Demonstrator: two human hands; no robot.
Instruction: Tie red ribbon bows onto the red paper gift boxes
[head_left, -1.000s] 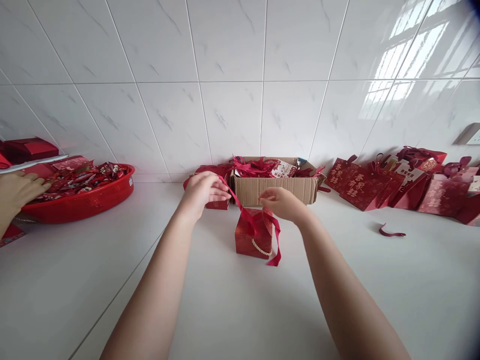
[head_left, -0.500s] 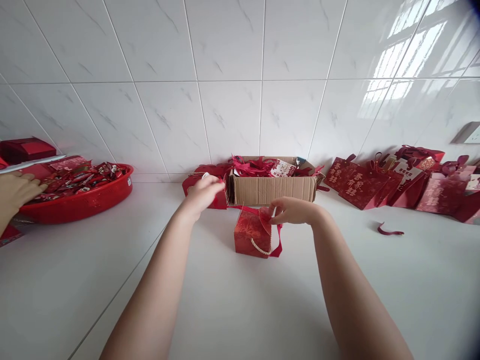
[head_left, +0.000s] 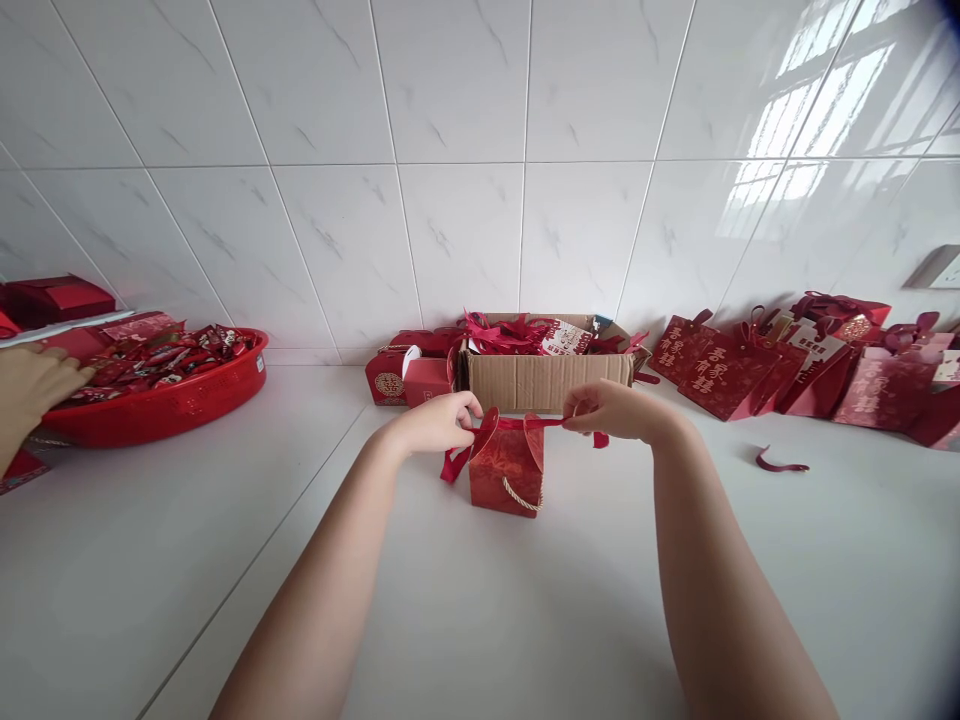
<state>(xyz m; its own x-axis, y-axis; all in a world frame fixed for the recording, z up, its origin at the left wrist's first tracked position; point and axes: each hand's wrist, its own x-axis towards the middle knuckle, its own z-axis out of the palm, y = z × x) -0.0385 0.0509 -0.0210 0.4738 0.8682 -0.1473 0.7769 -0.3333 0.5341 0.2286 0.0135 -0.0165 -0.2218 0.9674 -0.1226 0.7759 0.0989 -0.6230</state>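
A small red gift box (head_left: 504,472) with a gold cord handle stands upright on the white tabletop in front of me. A red ribbon (head_left: 553,423) runs across its top, between the rounded flaps. My left hand (head_left: 444,420) pinches the ribbon at the box's left, and a loose end hangs below the fingers. To the right, my right hand (head_left: 606,410) is closed on the other side of the ribbon, its end dangling beneath. Behind the gift box is an open cardboard box (head_left: 551,382) holding red ribbons and printed cards.
Red boxes (head_left: 390,380) stand left of the cardboard box. Several red gift bags (head_left: 727,375) lean at the right, near a ribbon scrap (head_left: 780,464). At far left, another person's hand (head_left: 45,390) is over a red basin (head_left: 187,392) of wrapped sweets. A tiled wall rises behind.
My left hand has come down from the red boxes behind and taken the ribbon. My right hand has moved right, off the flap, and the ribbon is now stretched across the box top.
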